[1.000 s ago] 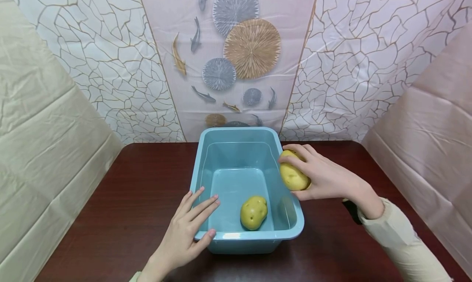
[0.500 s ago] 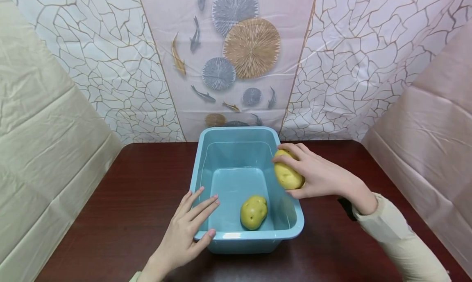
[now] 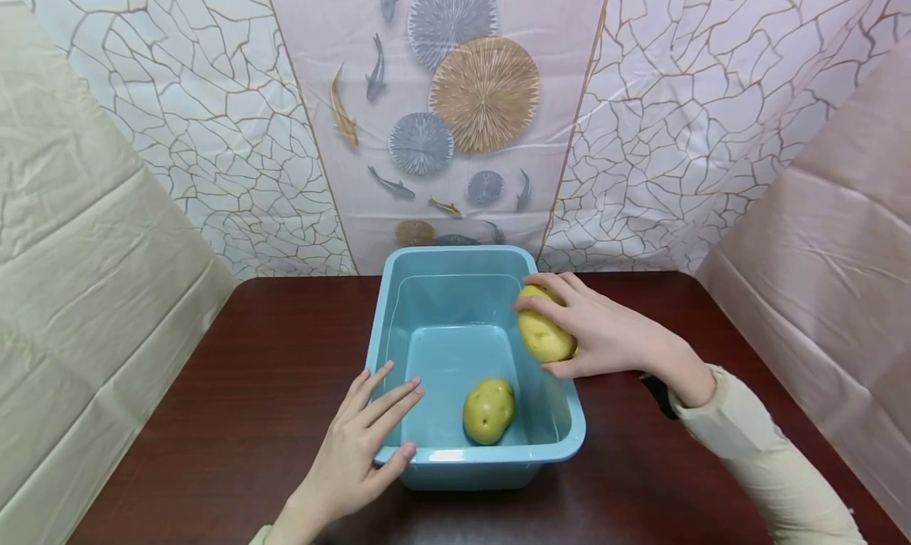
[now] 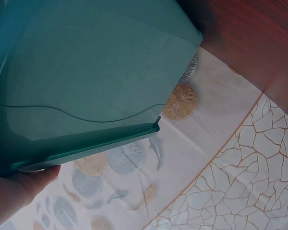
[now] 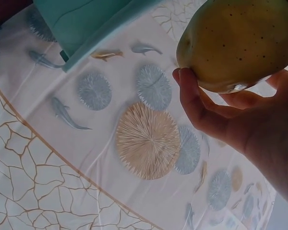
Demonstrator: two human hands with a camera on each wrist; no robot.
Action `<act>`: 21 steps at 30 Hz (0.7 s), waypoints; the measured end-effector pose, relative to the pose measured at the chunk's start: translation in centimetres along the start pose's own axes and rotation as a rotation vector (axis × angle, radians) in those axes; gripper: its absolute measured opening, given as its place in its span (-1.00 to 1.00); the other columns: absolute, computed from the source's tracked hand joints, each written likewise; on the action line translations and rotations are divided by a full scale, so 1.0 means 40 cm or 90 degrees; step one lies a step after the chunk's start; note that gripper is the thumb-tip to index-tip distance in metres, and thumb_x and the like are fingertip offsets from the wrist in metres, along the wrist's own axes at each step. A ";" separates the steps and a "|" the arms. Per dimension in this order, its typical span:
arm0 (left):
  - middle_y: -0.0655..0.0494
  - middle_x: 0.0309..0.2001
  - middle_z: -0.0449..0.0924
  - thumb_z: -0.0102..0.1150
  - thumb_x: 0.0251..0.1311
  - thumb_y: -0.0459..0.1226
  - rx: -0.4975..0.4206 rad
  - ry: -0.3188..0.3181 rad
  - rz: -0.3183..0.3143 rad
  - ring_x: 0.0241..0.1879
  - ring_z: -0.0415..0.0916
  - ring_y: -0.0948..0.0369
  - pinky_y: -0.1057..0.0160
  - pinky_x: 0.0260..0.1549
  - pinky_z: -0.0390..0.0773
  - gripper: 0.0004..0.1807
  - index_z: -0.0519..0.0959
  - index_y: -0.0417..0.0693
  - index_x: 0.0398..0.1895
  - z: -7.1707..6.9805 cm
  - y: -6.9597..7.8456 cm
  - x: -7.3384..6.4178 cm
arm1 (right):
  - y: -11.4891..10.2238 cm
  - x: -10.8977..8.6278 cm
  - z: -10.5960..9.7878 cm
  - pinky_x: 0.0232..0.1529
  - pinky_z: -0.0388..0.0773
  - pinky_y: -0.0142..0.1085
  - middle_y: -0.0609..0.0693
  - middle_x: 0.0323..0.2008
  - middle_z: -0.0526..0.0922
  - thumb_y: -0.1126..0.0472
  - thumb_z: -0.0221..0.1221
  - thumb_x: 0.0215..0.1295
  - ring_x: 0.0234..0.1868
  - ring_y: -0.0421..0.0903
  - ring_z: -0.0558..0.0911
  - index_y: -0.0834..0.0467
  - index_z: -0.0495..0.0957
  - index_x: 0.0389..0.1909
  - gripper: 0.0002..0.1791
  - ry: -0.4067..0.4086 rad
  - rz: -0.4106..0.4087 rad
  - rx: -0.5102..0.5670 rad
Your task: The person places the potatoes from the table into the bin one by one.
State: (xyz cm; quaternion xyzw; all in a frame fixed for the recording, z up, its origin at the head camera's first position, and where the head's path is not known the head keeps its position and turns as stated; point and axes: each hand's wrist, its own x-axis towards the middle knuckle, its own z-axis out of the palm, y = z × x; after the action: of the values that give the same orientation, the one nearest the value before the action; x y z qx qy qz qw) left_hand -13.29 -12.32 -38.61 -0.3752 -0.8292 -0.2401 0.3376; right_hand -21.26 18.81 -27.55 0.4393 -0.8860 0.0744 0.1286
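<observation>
A yellow potato (image 3: 544, 328) is gripped in my right hand (image 3: 598, 331), over the right rim of a blue plastic basin (image 3: 463, 292). The right wrist view shows this potato (image 5: 240, 43) from below, with fingers and thumb curled about it. Inside the basin, a second, greener potato (image 3: 489, 410) lies on the floor near the front right. My left hand (image 3: 356, 430) rests on the basin's front left corner, its fingers spread and straight over the rim. In the left wrist view, part of the left hand (image 4: 19, 191) touches the basin's edge (image 4: 101, 146).
The basin stands on a dark reddish-brown table (image 3: 270, 395). Behind the table hangs a patterned cloth (image 3: 484, 134) with fish and round motifs. Pale cloth walls close in the left side (image 3: 92, 236) and right side (image 3: 818, 268).
My right hand has moved left with the potato, from beside the basin's right rim to over it. The left hand and the potato in the basin have stayed put.
</observation>
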 end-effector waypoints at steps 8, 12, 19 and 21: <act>0.06 0.11 0.47 -0.24 0.27 0.01 0.004 -0.008 0.001 0.31 0.11 0.04 0.12 0.33 -0.10 -0.50 0.38 -0.01 0.17 -0.002 -0.001 0.001 | -0.008 0.018 -0.009 -0.17 0.39 -0.25 -0.02 0.15 0.24 -0.05 0.30 -0.22 0.03 -0.08 0.29 -0.09 0.33 0.04 -0.32 -0.017 0.006 0.012; 0.05 0.10 0.47 -0.25 0.27 0.01 0.007 -0.012 0.004 0.31 0.10 0.04 0.11 0.33 -0.09 -0.50 0.39 -0.02 0.16 -0.003 -0.001 0.002 | -0.009 0.024 -0.011 -0.18 0.40 -0.27 -0.05 0.17 0.21 -0.05 0.30 -0.21 0.05 -0.10 0.27 -0.12 0.32 0.06 -0.31 -0.035 0.022 0.026; 0.06 0.11 0.46 -0.26 0.28 0.01 0.009 -0.010 0.004 0.31 0.11 0.04 0.10 0.32 -0.08 -0.50 0.39 -0.02 0.16 -0.004 0.000 0.001 | -0.007 0.043 -0.009 -0.23 0.42 -0.29 -0.02 0.17 0.23 -0.04 0.30 -0.22 0.03 -0.09 0.27 -0.11 0.33 0.03 -0.33 -0.036 0.021 0.037; 0.06 0.11 0.46 -0.26 0.28 0.01 0.009 -0.009 0.004 0.31 0.11 0.04 0.08 0.31 -0.06 -0.50 0.39 -0.02 0.16 -0.004 0.001 0.001 | -0.007 0.048 -0.008 -0.26 0.43 -0.31 -0.01 0.15 0.24 -0.04 0.30 -0.23 0.01 -0.09 0.28 -0.11 0.34 0.02 -0.34 -0.034 0.018 0.038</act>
State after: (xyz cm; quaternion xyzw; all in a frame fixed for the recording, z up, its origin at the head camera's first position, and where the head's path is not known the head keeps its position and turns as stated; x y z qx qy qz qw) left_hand -13.23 -12.38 -38.47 -0.3771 -0.8319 -0.2304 0.3355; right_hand -22.09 17.27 -26.66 0.4325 -0.8924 0.0907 0.0910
